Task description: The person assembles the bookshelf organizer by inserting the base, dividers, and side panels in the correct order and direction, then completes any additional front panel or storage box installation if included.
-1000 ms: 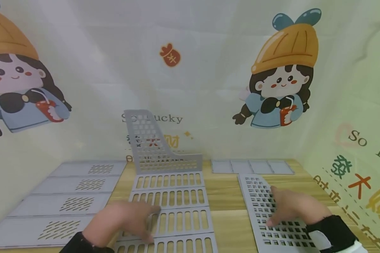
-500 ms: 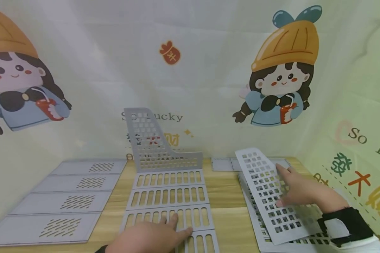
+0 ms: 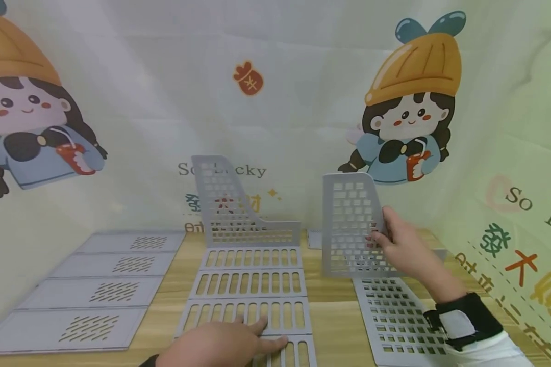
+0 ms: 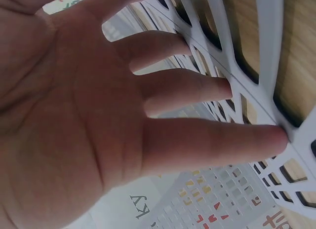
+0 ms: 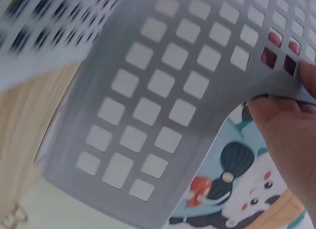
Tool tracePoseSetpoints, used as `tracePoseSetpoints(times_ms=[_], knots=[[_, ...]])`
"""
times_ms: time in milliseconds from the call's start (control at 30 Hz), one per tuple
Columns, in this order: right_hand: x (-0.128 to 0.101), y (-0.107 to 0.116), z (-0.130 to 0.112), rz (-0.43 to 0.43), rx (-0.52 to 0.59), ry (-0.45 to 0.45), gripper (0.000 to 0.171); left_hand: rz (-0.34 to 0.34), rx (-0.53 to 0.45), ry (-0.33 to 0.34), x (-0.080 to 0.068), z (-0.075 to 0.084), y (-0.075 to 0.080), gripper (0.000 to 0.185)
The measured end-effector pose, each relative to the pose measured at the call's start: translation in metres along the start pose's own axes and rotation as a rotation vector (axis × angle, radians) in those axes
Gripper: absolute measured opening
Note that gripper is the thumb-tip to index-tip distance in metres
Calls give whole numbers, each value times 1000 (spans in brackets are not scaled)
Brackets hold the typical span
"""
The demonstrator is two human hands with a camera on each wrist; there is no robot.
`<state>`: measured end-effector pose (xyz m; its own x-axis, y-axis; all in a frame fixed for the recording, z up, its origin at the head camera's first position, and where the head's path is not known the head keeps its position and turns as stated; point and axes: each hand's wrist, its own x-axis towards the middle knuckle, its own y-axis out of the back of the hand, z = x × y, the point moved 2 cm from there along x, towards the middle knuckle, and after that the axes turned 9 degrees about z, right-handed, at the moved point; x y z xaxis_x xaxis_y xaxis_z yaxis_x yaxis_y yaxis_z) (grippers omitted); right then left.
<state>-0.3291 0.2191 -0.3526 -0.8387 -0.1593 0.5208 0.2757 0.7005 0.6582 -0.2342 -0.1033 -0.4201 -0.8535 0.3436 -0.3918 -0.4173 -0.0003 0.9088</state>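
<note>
My right hand [image 3: 406, 250] pinches a grey plastic perforated side panel [image 3: 328, 224] by its curved edge, thumb on one face and fingers behind. The panel stands upright over another perforated panel [image 3: 371, 326] that lies flat. My left hand [image 3: 216, 344] rests on a folding panel with long slots [image 3: 250, 298], its fingers spread and nearly straight. In the left wrist view, the fingertips [image 4: 279, 140] touch the slotted ribs. At the far end of the slotted panel, a matching L-shaped perforated panel [image 3: 203, 199] stands upright.
On the left lies a flat grey panel in creased sections [image 3: 36, 326] with slanted slits. Part of another grey panel [image 3: 314, 239] shows at the back, mostly hidden by the held one. A printed cloth [image 3: 294, 122] hangs behind the wooden tabletop [image 3: 335, 316].
My right hand has lifted a perforated panel off the one beneath, moved it left and turned it upright. My left hand has slid toward the near end of the slotted panel.
</note>
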Motion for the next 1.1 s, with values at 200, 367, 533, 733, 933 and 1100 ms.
tracePoseSetpoints(times_ms=[200,367,533,733,933,1100], knots=[[16,-25,-18,73,46,-7,22,-24,9,-10,11,-7,-5,70],[25,-46,-21,43,65,-10,11,-24,3,-20,22,-14,-15,71],[26,-54,-16,41,75,-31,17,-28,12,-36,19,-11,-12,72],[27,-53,-13,19,81,-69,19,-24,2,6,19,-9,-11,73],[26,-56,-9,-26,98,-145,33,-52,-4,-92,75,-51,-52,79],[27,-63,-6,-2,153,-163,33,-29,5,-141,62,-45,-42,77]])
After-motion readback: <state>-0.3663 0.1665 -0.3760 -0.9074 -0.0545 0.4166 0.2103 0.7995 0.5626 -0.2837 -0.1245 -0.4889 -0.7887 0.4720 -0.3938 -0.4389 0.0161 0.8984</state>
